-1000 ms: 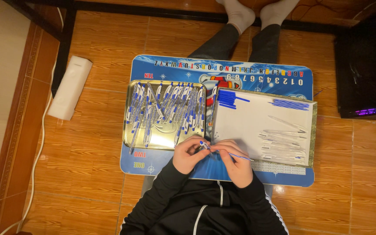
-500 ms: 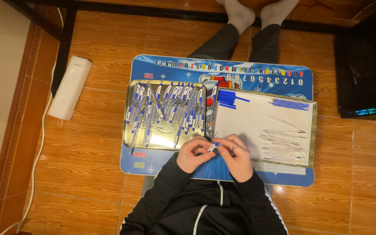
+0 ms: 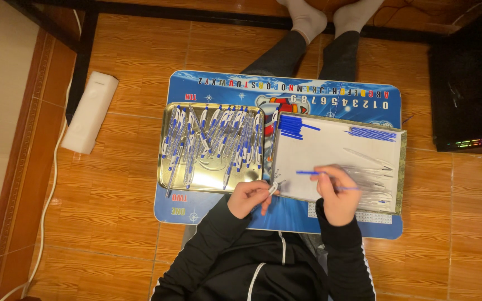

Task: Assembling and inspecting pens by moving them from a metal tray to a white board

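Floor: orange-brown wood-pattern boards [image 3: 118,223], seen from overhead; my legs in dark trousers and pale socks [image 3: 308,19] stretch out beyond the desk.
Work surface: small blue lap desk [image 3: 207,203] printed with letters and digits, standing over my legs.
Left tray: shallow gold metal tray [image 3: 213,181] on the desk's left half, holding a loose heap of assembled pens [image 3: 213,139] with clear barrels and blue caps (too tangled to count).
Right tray: second tray lined with white paper [image 3: 330,147]; a stack of blue pen refills [image 3: 294,127] lies at its top left corner, another blue bundle [image 3: 372,132] at top right, and clear empty barrels [image 3: 372,167] lie along its right side.
My left hand [image 3: 250,196]: curled at the desk's near edge, just below the gap between the two trays; fingers closed on a small white-and-blue pen part [image 3: 273,188] that sticks out at the fingertips (which piece exactly, I cannot tell).
My right hand [image 3: 337,192]: resting over the near edge of the white paper, thumb and fingers pinching a thin blue refill [image 3: 308,173] that points left across the paper.
Spacing: the two hands are apart, the refill tip near the left hand's part but not touching it.
Surroundings: white cylindrical object [image 3: 89,111] on the floor to the left with a white cable [image 3: 46,189] beside it; dark computer case with coloured lights [image 3: 470,83] at right.
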